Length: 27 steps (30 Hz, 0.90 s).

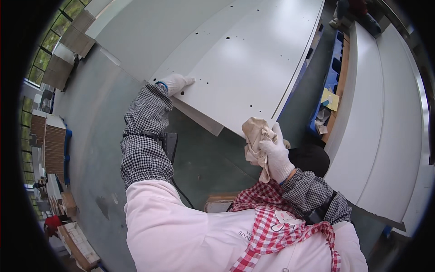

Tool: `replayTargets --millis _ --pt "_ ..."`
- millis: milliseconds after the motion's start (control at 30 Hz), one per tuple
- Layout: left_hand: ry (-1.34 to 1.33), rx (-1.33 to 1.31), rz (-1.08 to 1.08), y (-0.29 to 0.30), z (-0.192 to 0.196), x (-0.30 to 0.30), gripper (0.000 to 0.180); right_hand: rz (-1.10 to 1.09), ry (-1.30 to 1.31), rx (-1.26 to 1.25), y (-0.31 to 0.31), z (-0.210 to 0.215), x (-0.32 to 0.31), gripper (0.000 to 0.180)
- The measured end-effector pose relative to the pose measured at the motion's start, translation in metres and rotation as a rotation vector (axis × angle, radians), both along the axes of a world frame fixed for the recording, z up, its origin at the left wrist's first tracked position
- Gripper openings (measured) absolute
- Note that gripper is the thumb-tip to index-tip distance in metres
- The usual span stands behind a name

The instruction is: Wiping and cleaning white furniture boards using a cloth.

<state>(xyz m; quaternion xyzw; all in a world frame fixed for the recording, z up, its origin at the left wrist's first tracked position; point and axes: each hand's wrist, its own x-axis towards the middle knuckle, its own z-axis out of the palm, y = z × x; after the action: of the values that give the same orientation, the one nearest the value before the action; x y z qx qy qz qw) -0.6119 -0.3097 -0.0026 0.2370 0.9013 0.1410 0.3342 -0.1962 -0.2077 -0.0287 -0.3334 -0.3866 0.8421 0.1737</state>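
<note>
A large white panel (pixel 244 59) with several small drilled holes lies flat in front of me on a stack of similar panels. My left hand (pixel 176 83), in a white glove, rests flat on the panel's near left edge with fingers spread. My right hand (pixel 274 152), also gloved, grips a crumpled beige cloth (pixel 254 136) right at the panel's near corner. Checked sleeve covers are on both forearms, and I wear a pale pink top with a red checked apron.
Long white panels (pixel 385 113) are stacked at the right. A blue pallet (pixel 333 68) with a yellow note lies between the stacks. Brown board stacks (pixel 54 140) stand at the left on the grey-green floor. A person's legs (pixel 349 11) show at the top right.
</note>
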Motion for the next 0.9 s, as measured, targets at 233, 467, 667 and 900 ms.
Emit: replayTargets --millis 233,467,667,900 --pt "0.481 -0.281 -0.012 0.011 0.028 0.051 0.055 0.088 -0.008 0.025 -0.005 -0.014 -0.017 0.069" --pt "0.898 -0.127 -0.063 -0.03 -0.005 0.082 0.047 0.084 -0.086 0.018 -0.014 -0.011 -0.028 0.089" --pt "0.837 0.045 0.055 -0.061 0.0 0.072 0.042 0.125 -0.12 0.117 -0.016 -0.024 -0.033 0.092" --pt "0.705 0.43 -0.289 0.001 -0.022 0.139 0.068 0.338 -0.11 0.145 -0.006 -0.014 -0.054 0.104"
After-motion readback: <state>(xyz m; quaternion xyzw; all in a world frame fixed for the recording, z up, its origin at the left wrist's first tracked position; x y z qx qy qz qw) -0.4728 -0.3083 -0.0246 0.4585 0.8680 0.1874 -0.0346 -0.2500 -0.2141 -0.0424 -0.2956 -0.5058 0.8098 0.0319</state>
